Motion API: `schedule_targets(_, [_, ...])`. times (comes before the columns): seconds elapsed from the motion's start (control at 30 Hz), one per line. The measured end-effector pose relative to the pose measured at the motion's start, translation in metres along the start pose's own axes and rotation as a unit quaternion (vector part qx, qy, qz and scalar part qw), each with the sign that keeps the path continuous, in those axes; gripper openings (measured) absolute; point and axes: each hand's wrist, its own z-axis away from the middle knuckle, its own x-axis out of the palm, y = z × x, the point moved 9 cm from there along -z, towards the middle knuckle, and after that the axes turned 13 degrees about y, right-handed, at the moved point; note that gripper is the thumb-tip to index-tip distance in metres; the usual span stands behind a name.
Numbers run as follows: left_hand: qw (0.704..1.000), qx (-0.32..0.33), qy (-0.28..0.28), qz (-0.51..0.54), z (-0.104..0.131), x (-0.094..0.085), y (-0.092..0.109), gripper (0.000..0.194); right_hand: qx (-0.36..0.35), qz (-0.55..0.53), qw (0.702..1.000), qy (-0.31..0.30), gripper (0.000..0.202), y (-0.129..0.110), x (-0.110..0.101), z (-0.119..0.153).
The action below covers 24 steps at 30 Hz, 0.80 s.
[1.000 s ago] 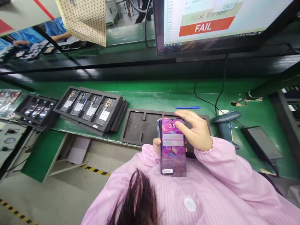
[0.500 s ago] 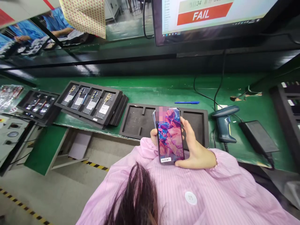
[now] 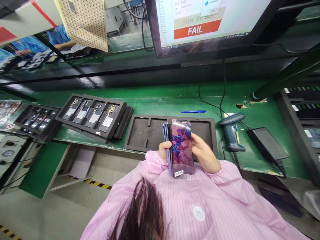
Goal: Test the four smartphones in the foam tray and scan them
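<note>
Smartphones (image 3: 167,136) are held upright in a stack at the near side of the partitioned foam tray (image 3: 140,133), hiding part of it. The front smartphone (image 3: 182,150) faces the wearer, screen lit with folded shapes in pink, blue and purple; a white barcode label sits at its lower left. At least 3 bluish edges fan out behind it on the left. Left hand (image 3: 165,150): clamped on the stack's left edges. Right hand (image 3: 203,155): against the right edge, fingers partly hidden; whether it is clamped cannot be told. Left of the partitioned foam tray, the top tray (image 3: 119,115) of a stack carries 4 phone units (image 3: 107,120), each with gold-ringed camera openings and a pale label. Farther left of the landmark, a smaller-looking tray (image 3: 47,133) contains dark, glossy pieces. Right of it: barcode scanner (image 3: 231,131), then power adapter (image 3: 267,143). Just behind it: blue pen (image 3: 193,111).
</note>
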Motion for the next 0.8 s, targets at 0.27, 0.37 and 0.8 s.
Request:
schedule_targets(0.27, [0.999, -0.001, -0.043, 0.01, -0.006, -0.006, -0.004, 0.057, -0.004, 0.055, 0.987, -0.153, 0.106, 0.007, 0.018, 0.018])
schedule_targets(0.37, [0.999, 0.026, -0.02, 0.007, -0.009, -0.01, -0.001, 0.053, 0.007, 0.022, 0.999, -0.037, 0.066, 0.011, 0.003, 0.003])
schedule_targets(0.8, [0.999, -0.031, -0.012, -0.024, -0.009, -0.013, -0.002, 0.038, 0.03, -0.023, 0.997, 0.064, 0.039, 0.016, -0.009, -0.006])
